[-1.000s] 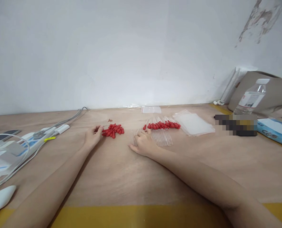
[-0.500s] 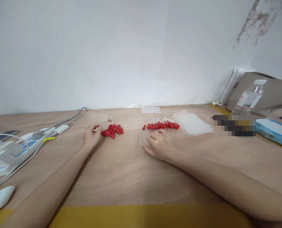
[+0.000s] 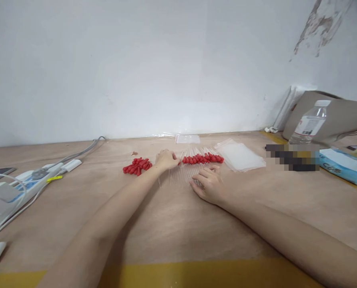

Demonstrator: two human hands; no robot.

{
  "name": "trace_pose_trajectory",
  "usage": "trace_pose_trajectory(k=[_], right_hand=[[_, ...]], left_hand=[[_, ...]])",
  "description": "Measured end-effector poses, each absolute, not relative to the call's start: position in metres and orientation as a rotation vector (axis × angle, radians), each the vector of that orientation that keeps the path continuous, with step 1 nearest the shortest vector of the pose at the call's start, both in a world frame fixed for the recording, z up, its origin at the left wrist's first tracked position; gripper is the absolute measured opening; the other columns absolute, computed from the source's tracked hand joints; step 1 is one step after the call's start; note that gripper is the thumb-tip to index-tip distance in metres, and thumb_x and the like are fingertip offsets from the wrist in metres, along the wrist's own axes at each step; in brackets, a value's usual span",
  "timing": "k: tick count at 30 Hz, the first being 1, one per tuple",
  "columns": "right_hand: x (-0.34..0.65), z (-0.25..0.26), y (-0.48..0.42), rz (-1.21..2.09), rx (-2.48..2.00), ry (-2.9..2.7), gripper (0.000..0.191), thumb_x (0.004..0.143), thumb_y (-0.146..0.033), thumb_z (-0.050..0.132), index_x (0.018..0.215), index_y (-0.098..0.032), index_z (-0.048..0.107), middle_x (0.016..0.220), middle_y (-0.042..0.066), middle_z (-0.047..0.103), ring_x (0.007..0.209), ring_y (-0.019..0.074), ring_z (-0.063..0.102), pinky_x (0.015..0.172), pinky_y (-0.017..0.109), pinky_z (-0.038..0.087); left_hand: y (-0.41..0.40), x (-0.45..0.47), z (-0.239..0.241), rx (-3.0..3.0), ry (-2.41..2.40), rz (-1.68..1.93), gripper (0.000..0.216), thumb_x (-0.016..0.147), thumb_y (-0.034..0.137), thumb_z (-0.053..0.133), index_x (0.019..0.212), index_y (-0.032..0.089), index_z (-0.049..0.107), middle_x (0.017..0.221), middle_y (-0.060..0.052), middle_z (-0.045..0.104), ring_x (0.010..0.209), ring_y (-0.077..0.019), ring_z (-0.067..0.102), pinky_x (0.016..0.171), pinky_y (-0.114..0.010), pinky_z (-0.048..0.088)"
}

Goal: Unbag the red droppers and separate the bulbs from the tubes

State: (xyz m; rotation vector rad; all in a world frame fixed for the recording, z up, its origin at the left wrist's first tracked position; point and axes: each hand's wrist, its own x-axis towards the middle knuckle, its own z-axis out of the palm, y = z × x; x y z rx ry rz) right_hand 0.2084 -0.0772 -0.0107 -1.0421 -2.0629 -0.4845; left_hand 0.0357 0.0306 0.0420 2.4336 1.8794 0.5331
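A loose heap of small red rubber bulbs (image 3: 136,166) lies on the wooden table (image 3: 166,224). To its right is a row of clear glass droppers with red bulbs fitted (image 3: 202,159), and in front of it a spread of bare clear tubes (image 3: 181,175). My left hand (image 3: 165,160) has its fingers curled at the left end of the fitted row; what it pinches is too small to name. My right hand (image 3: 210,185) lies with bent fingers on the right side of the bare tubes.
A stack of clear plastic bags (image 3: 240,157) lies right of the droppers, one small bag (image 3: 187,139) by the wall. A water bottle (image 3: 309,123), cardboard (image 3: 340,116) and a blue-white pack (image 3: 343,166) stand at right. A power strip with cables (image 3: 31,180) is at left.
My left hand has left the bulb heap and moved right to the left end of the fitted droppers. My right hand shifted right along the bare tubes. The view has turned slightly.
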Motion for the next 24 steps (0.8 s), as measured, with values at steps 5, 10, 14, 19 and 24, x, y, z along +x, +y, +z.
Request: trace_pose_trajectory(k=[5, 10, 14, 19, 24], right_hand=[[0.207, -0.010, -0.077, -0.482, -1.048, -2.071, 0.021, 0.082, -0.027, 0.047, 0.070, -0.018, 0.061, 0.063, 0.001, 0.055, 0.066, 0.0128, 0.046, 0.079, 0.034, 0.022], [0.206, -0.008, -0.079, -0.479, -1.064, -2.054, 0.020, 0.082, -0.026, 0.047, 0.071, -0.018, 0.061, 0.064, 0.001, 0.055, 0.067, 0.0132, 0.046, 0.078, 0.034, 0.023], [0.205, -0.003, -0.081, -0.473, -1.096, -1.946, 0.021, 0.080, -0.026, 0.049, 0.095, -0.017, 0.061, 0.088, 0.007, 0.059, 0.084, 0.0180, 0.051, 0.080, 0.036, 0.027], [0.199, 0.005, -0.084, -0.490, -1.064, -1.967, 0.047, 0.081, -0.034, 0.048, 0.124, -0.013, 0.045, 0.122, 0.015, 0.049, 0.112, 0.0252, 0.043, 0.092, 0.040, 0.028], [0.192, 0.004, -0.086, -0.405, -0.921, -2.147, 0.035, 0.085, -0.038, 0.047, 0.113, -0.018, 0.054, 0.103, 0.008, 0.063, 0.105, 0.0207, 0.049, 0.099, 0.043, 0.018]], left_hand=[[0.038, 0.043, 0.040, 2.334, 1.963, 0.411, 0.025, 0.066, 0.040, 0.057, 0.063, 0.017, 0.066, 0.075, -0.013, 0.065, 0.085, -0.0295, 0.059, 0.072, -0.035, 0.042], [0.036, 0.032, 0.048, 2.332, 1.968, 0.482, 0.025, 0.075, 0.036, 0.048, 0.071, 0.015, 0.062, 0.074, -0.012, 0.065, 0.079, -0.0263, 0.060, 0.067, -0.033, 0.041], [0.005, 0.006, 0.057, 2.472, 1.851, 0.670, 0.017, 0.081, 0.027, 0.041, 0.086, 0.016, 0.054, 0.083, -0.007, 0.063, 0.081, -0.0204, 0.057, 0.072, -0.032, 0.039], [-0.048, -0.037, 0.035, 2.929, 1.257, 1.091, 0.008, 0.083, 0.023, 0.045, 0.080, 0.018, 0.049, 0.078, -0.002, 0.060, 0.078, -0.0170, 0.055, 0.077, -0.034, 0.037], [-0.072, -0.046, 0.007, 2.913, 0.938, 1.258, 0.007, 0.081, 0.016, 0.049, 0.088, 0.019, 0.050, 0.085, -0.004, 0.060, 0.081, -0.0145, 0.056, 0.074, -0.028, 0.043]])
